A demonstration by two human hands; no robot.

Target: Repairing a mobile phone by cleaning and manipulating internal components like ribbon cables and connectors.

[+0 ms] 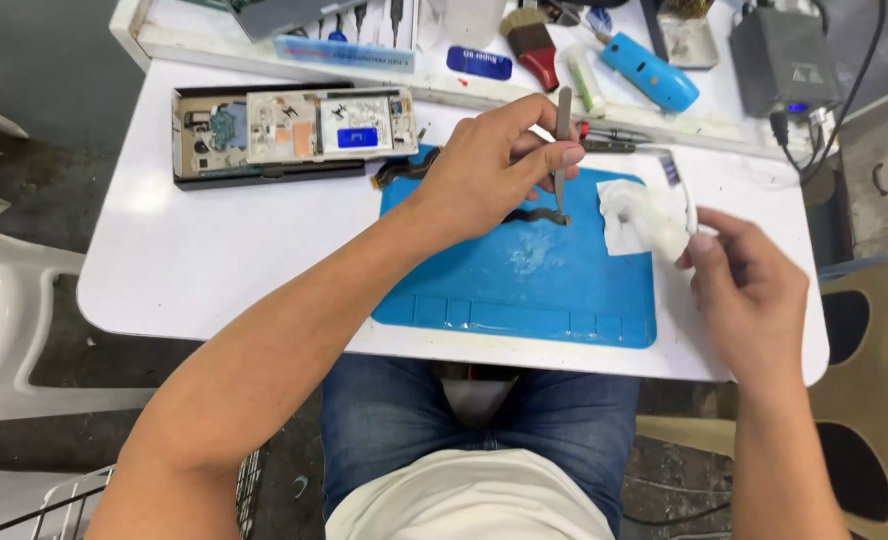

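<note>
Head cam looked straight down at a white surface point(214, 260) with a blue repair mat point(524, 290) near its front edge. Left hand point(489, 170) had its grip pressed together around metal tweezers point(562, 150), tips down on a thin black flex cable point(534, 215) lying on the mat's far half. Right hand point(749, 285) pinched a small brush point(682, 195) beside a crumpled white wipe point(634, 215) at the mat's right far corner. An opened phone point(289, 130) sat toward the left far corner. That cable looked feather-light, floppy and easy to tear, so I'd guess you'd take it by the end, not mid-strip.
</note>
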